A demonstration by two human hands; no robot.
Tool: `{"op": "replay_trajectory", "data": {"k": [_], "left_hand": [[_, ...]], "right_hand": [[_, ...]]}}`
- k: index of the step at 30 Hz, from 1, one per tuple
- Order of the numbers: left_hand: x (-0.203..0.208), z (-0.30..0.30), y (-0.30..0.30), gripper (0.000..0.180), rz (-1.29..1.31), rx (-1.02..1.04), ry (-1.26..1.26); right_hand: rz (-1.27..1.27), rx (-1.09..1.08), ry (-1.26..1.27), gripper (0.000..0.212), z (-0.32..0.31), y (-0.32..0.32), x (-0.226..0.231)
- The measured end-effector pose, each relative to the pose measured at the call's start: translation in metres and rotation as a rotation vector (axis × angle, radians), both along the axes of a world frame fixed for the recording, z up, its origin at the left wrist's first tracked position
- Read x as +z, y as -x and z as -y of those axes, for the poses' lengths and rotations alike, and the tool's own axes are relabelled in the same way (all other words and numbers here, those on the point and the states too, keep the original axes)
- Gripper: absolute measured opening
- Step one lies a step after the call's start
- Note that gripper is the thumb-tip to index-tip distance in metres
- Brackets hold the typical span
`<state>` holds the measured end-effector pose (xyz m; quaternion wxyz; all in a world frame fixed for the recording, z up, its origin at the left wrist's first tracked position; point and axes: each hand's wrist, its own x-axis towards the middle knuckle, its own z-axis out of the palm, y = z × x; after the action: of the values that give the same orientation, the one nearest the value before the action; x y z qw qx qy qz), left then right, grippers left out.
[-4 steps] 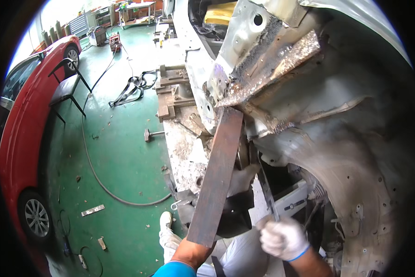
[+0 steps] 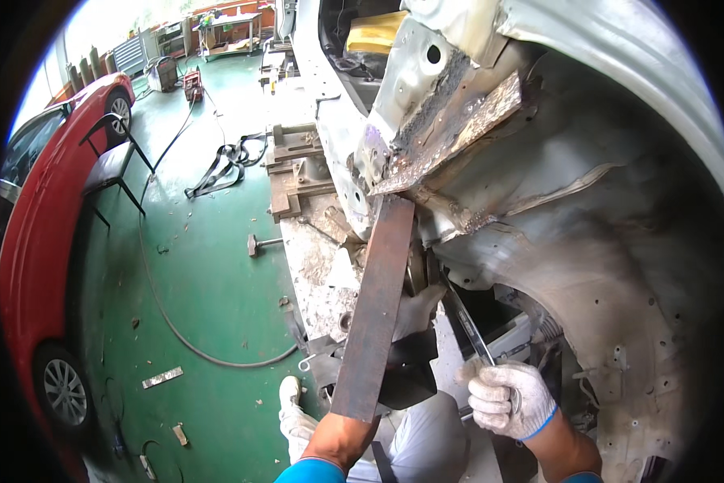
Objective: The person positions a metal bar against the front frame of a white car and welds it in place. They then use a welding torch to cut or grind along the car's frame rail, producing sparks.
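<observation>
My gloved right hand (image 2: 511,398) is closed around the near end of a long shiny wrench (image 2: 468,324), whose curved end shows beside the fingers. The wrench slants up and left into the gap beneath the wheel arch; its far tip is hidden. My gloved left hand (image 2: 417,311) reaches up behind a long flat rusty steel bar (image 2: 376,302). That bar covers much of the hand and wrist, and what its fingers do is hidden. At the top, the bar meets the torn, rusted edge (image 2: 459,137) of a car's bare metal body.
The grey wheel arch (image 2: 555,209) curves over the right side. Left of the bar is a dirty white bench surface (image 2: 322,258) with steel clamps (image 2: 297,173). A hose (image 2: 186,334), straps (image 2: 231,165), a chair (image 2: 112,165) and a red car (image 2: 48,217) stand or lie on the green floor.
My right hand has shifted right and slightly up, swinging the near end of the wrench with it. The left hand stays behind the bar. The whole view has shifted slightly.
</observation>
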<state>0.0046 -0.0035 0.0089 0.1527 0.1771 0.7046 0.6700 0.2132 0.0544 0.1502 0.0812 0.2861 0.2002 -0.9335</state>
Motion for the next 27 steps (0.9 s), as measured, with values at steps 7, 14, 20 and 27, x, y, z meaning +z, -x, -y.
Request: {"op": "replay_trajectory", "data": {"k": [7, 14, 20, 27], "left_hand": [[0.02, -0.009, 0.002, 0.022, 0.384, -0.039, -0.022], [0.023, -0.004, -0.002, 0.03, 0.431, -0.046, -0.023], [0.007, -0.007, 0.005, 0.034, 0.377, -0.086, -0.086], [-0.013, -0.017, 0.002, 0.039, 0.312, 0.002, -0.123]], "right_hand": [[-0.217, -0.06, 0.08, 0.052, -0.024, 0.004, 0.008], [0.303, -0.168, -0.941, 0.017, -0.014, -0.02, -0.104], [0.267, -0.183, -1.398, 0.024, -0.017, 0.027, -0.256], [0.128, -0.116, -1.934, 0.026, -0.043, 0.076, -0.317]]}}
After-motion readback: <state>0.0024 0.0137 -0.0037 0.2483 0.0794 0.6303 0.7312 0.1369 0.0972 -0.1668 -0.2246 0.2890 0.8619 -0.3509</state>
